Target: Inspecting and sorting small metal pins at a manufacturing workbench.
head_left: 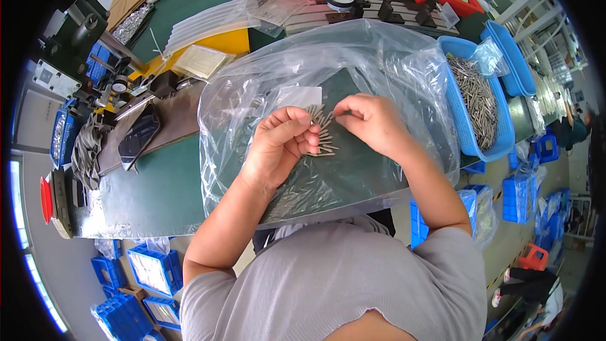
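While slim grey metal pins (pixel 324 136) lie close, presumably for easy reach, the left hand (pixel 278 142) pinches one, the right hand (pixel 371 123) unclear in grip.

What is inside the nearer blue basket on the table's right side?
The blue basket holds a heap of thin metal pieces. The heap covers its bottom, so whatever lies deeper cannot be seen.
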The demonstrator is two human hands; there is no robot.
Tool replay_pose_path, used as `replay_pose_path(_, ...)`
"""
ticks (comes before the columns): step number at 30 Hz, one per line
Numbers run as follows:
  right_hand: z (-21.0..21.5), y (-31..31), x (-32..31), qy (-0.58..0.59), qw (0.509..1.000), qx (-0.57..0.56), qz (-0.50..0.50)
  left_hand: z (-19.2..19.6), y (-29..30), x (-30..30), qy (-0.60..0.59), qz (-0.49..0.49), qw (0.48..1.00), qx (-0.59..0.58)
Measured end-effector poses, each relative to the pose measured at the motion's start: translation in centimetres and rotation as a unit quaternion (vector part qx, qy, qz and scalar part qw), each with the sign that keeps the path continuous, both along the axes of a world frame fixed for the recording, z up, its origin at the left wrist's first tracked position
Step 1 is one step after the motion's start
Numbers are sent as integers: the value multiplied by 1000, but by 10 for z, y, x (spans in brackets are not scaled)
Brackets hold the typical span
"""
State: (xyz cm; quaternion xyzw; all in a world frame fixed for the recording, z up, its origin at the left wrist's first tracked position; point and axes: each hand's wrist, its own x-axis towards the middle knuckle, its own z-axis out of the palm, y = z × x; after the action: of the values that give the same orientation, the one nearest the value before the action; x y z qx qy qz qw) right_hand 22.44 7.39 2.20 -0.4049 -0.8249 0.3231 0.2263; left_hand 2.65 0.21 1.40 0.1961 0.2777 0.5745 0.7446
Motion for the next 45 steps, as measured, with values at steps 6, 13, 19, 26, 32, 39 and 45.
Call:
replay_pose_path(6, 0, -5, -8, -65, 989, 131, 36, 0, -1, -1, 6, 1, 1000, -7)
replay_pose_path(13, -2, -6, -3, -90, 984, 148, 46, 0, -1, 1, 4, -8, 1000, -2)
replay_pose_path(19, -4, -8, 0, -128, 979, 158, 32, -4, -1, 2, 7, -25, 1000, -15)
replay_pose_path(26, 7, -5, 11, -69, 991, 109, 37, -3, -1, 1, 3, -26, 999, -18)
replay_pose_path(32, -4, -8, 10, -88, 984, 150, 45, -2, -1, 3, 5, -29, 999, -19)
replay_pose_path(39, 12, -9, 8, 343, 843, -413, 29, -3, -3, 5, 13, -51, 998, -29)
replay_pose_path(45, 13, -20, -3, 384, 822, -419, 42, -3, -2, 8, -1, -60, 998, -25)
